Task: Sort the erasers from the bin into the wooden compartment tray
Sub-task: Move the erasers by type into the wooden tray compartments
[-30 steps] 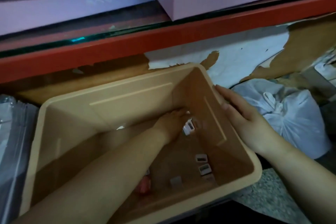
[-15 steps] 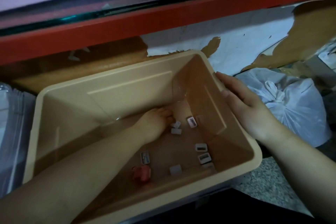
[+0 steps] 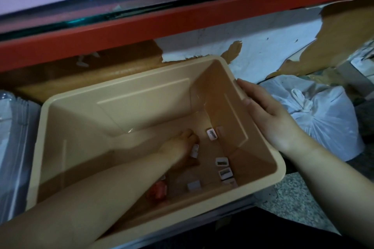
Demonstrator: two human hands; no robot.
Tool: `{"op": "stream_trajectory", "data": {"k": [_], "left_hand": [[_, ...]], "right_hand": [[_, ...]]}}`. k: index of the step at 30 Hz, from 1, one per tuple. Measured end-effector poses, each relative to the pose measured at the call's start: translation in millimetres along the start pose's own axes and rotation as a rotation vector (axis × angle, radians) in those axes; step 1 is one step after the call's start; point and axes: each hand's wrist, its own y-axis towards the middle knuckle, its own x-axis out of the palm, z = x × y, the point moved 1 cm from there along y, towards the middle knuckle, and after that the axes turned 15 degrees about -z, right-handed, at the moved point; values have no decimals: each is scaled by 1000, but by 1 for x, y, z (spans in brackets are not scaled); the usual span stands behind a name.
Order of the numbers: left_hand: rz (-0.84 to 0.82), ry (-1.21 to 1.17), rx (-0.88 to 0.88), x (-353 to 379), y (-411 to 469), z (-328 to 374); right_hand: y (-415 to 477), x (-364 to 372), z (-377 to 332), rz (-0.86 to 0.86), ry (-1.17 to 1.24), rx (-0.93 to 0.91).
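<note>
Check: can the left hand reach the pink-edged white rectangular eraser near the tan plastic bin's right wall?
Probably yes. The left hand is down inside the tan plastic bin, beside that pink-edged white eraser, bare floor between them. Its fingers seem to pinch another small white eraser.

Tan bin (image 3: 141, 95), white erasers (image 3: 222, 161)
I see dark printed bars on the white erasers, one red piece (image 3: 158, 189) among them, and an orange-red shelf rail (image 3: 182, 20).
</note>
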Motion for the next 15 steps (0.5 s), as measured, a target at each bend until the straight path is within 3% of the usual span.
{"op": "stream_trajectory", "data": {"k": [7, 12, 15], "left_hand": [[-34, -130, 48, -1, -3, -2], [85, -354, 12, -2, -7, 8], [57, -327, 39, 2, -5, 7]], "right_hand": [[1, 0, 1, 0, 1, 1], [1, 0, 1, 4, 3, -1], [1, 0, 2, 1, 13, 0]]}}
